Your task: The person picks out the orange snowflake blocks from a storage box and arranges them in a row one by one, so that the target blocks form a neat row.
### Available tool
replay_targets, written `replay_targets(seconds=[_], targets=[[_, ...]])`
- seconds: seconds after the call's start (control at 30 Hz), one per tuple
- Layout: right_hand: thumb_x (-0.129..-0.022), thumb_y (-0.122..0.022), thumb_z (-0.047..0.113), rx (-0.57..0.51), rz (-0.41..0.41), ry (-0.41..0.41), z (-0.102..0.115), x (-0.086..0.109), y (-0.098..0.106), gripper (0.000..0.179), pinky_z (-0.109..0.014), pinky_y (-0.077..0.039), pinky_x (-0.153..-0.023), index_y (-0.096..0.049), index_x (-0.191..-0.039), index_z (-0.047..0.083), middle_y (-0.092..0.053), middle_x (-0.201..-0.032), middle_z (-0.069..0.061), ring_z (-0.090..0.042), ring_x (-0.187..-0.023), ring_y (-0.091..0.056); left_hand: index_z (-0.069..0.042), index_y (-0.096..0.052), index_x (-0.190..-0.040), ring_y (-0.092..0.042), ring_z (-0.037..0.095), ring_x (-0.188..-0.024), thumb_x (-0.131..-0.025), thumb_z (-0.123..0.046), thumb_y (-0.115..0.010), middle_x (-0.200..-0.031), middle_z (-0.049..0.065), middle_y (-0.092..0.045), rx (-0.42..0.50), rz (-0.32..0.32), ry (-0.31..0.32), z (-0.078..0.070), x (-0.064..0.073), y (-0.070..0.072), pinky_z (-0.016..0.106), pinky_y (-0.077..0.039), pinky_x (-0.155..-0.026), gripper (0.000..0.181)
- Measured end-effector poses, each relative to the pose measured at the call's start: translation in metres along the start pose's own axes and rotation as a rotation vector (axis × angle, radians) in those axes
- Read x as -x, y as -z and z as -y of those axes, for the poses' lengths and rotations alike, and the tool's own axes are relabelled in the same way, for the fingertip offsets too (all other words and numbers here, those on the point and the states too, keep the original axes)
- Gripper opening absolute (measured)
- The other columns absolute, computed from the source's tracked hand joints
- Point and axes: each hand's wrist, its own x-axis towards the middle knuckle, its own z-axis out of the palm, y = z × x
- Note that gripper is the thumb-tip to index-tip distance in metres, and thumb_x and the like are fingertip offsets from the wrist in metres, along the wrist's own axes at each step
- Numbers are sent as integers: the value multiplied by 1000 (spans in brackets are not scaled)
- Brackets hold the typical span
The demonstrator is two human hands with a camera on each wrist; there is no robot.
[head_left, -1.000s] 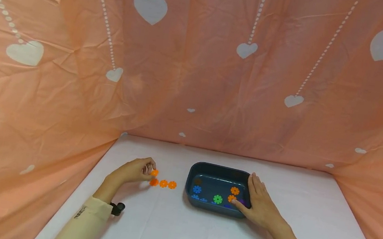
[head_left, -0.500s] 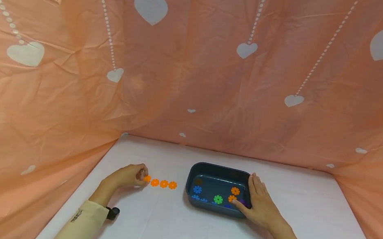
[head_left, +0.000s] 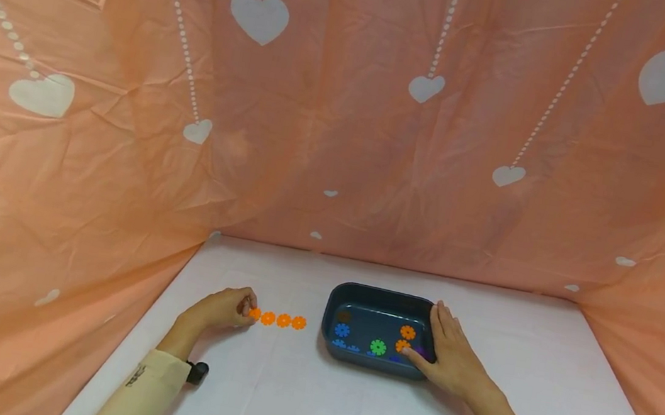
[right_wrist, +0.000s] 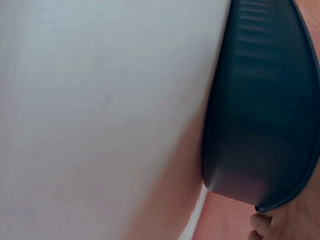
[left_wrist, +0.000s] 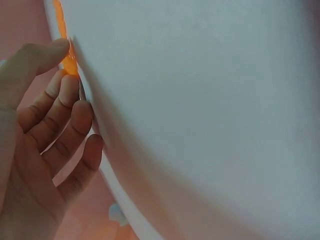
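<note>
In the head view my left hand (head_left: 225, 306) pinches an orange flower-shaped disc (head_left: 255, 313) between thumb and fingertips. That disc lies at the left end of a row; beside it on the right are three more orange discs (head_left: 284, 320). The left wrist view has the held orange disc (left_wrist: 69, 65) edge-on under the thumb. My right hand (head_left: 457, 359) rests on the right side of a dark tray (head_left: 374, 363), fingers straight along the rim and thumb reaching inside. In the right wrist view the tray's outer wall (right_wrist: 260, 120) hides most of that hand.
Inside the tray lie a green disc (head_left: 378, 347), blue discs (head_left: 342, 330), orange discs (head_left: 407, 333) and purple ones, partly hidden near the right hand. The white table (head_left: 302, 411) is backed by an orange curtain (head_left: 344, 130) with hearts.
My left hand moved left and down with the orange disc, bringing it to the left end of the row; over the last half second it barely shifts. The right hand stays on the tray.
</note>
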Motion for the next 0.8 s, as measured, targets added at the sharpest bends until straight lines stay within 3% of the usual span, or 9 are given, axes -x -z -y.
replay_targets(seconds=[0.23, 0.5, 0.8], targets=[[-98, -68, 64, 5, -7, 5, 0, -1, 0, 112, -62, -20, -127, -22, -162, -16, -18, -172, -35, -51, -160, -19, -8, -64, -106, -52, 10, -75, -92, -12, -82, -82, -5, -56, -19, -6, -19, -2, 0, 0, 29, -44, -73, 22], [-98, -68, 64, 0, -7, 3, 0, -1, -1, 113, -62, -19, -128, -21, -163, -15, -17, -172, -34, -50, -160, -18, -9, -65, -107, -52, 12, -75, -93, -13, -82, -82, -4, -55, -8, -4, 12, -2, 1, 0, 30, -44, -72, 22], [-97, -68, 66, 10, -15, 2, 0, 0, 0, 114, -63, -22, -126, -22, -163, -14, -19, -172, -33, -49, -160, -21, -11, -65, -106, -52, 10, -76, -93, -17, -82, -83, -6, -56, -40, -24, 3, 2, 0, -2, 29, -44, -72, 22]])
